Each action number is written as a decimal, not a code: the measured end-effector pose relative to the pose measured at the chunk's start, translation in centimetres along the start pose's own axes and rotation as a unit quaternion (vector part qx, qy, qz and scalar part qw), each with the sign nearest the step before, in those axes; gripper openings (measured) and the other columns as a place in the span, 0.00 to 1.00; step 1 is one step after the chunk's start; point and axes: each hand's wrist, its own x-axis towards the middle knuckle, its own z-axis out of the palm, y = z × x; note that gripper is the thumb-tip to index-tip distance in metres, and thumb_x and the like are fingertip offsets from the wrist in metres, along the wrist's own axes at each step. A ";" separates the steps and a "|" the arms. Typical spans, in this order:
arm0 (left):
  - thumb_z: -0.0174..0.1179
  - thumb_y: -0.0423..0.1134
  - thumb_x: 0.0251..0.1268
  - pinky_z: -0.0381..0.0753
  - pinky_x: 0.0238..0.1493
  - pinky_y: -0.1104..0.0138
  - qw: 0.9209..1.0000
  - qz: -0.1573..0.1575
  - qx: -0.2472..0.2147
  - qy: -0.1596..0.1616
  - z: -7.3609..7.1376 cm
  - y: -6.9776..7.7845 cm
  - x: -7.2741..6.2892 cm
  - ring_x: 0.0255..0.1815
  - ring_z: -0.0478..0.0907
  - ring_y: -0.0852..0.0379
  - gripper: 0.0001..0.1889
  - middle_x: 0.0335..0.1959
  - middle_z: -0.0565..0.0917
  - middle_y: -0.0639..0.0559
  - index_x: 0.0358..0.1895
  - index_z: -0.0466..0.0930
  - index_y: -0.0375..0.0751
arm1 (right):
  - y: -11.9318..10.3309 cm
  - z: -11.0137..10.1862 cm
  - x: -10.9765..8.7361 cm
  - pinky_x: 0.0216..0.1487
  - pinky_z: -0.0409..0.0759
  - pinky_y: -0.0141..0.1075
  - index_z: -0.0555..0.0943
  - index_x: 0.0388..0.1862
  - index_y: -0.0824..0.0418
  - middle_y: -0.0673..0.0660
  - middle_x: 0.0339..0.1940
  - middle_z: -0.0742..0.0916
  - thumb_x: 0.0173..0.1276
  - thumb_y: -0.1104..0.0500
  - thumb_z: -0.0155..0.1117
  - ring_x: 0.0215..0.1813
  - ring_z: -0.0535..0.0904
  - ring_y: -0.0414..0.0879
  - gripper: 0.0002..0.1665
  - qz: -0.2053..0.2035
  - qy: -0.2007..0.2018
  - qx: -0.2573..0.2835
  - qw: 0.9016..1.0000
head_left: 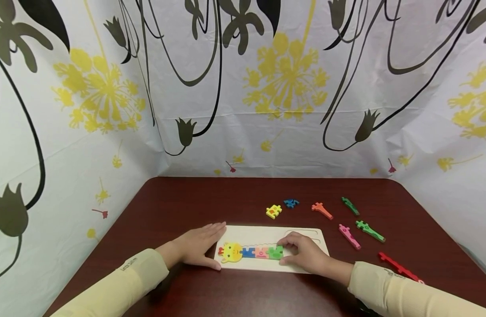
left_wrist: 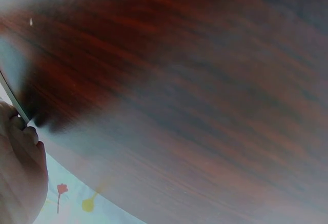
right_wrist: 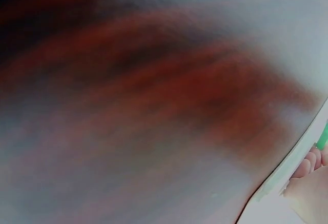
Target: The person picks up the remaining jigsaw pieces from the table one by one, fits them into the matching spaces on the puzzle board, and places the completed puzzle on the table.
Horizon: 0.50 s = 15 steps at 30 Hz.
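A pale wooden puzzle board point(head_left: 243, 232) lies on the table. In its recess sit a yellow giraffe head piece point(head_left: 231, 252), a blue piece point(head_left: 248, 252) and a pink piece point(head_left: 262, 252) in a row. At the row's right end is a green puzzle piece point(head_left: 275, 252), also glimpsed in the right wrist view. My right hand point(head_left: 304, 254) pinches it between thumb and fingers, over the board's right half. With fingers extended, my left hand point(head_left: 201, 245) rests against the board's left end. Only part of the left hand point(left_wrist: 23, 167) shows in the left wrist view.
Beyond the board lie a yellow piece point(head_left: 274, 211), a dark blue piece point(head_left: 291, 203) and an orange piece point(head_left: 322, 210). Farther right are two green pieces point(head_left: 370, 231), a pink leg-like piece point(head_left: 349, 236) and a long red piece point(head_left: 400, 267). Patterned cloth point(head_left: 243, 145) surrounds the table.
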 end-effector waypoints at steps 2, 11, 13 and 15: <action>0.42 0.82 0.52 0.51 0.73 0.57 1.000 -0.001 -0.002 -0.001 0.0 0.0 0.0 0.78 0.44 0.54 0.59 0.79 0.46 0.51 0.79 0.44 0.44 | 0.0 0.0 0.0 0.43 0.77 0.34 0.84 0.47 0.59 0.47 0.39 0.80 0.55 0.52 0.77 0.41 0.75 0.41 0.22 0.000 0.000 0.000 1.000; 0.41 0.83 0.51 0.51 0.73 0.57 1.000 -0.006 0.000 -0.002 0.1 0.1 -0.1 0.78 0.43 0.55 0.59 0.79 0.45 0.53 0.79 0.44 0.45 | 0.0 0.1 0.1 0.43 0.77 0.35 0.84 0.46 0.59 0.47 0.38 0.80 0.54 0.51 0.78 0.41 0.75 0.42 0.22 -0.001 0.005 -0.006 1.000; 0.41 0.82 0.51 0.51 0.73 0.57 1.000 -0.005 0.000 -0.001 0.1 0.0 0.0 0.78 0.44 0.55 0.59 0.79 0.45 0.52 0.79 0.44 0.45 | 0.1 0.1 0.1 0.43 0.77 0.34 0.84 0.46 0.59 0.46 0.38 0.81 0.53 0.51 0.78 0.40 0.75 0.42 0.23 0.000 0.011 -0.008 1.000; 0.41 0.82 0.51 0.51 0.73 0.57 1.000 -0.004 0.002 0.000 0.1 0.0 0.0 0.78 0.44 0.55 0.59 0.79 0.46 0.52 0.79 0.44 0.44 | 0.1 0.1 0.1 0.42 0.77 0.34 0.84 0.46 0.58 0.46 0.39 0.81 0.52 0.51 0.79 0.40 0.75 0.41 0.23 0.002 0.018 -0.009 1.000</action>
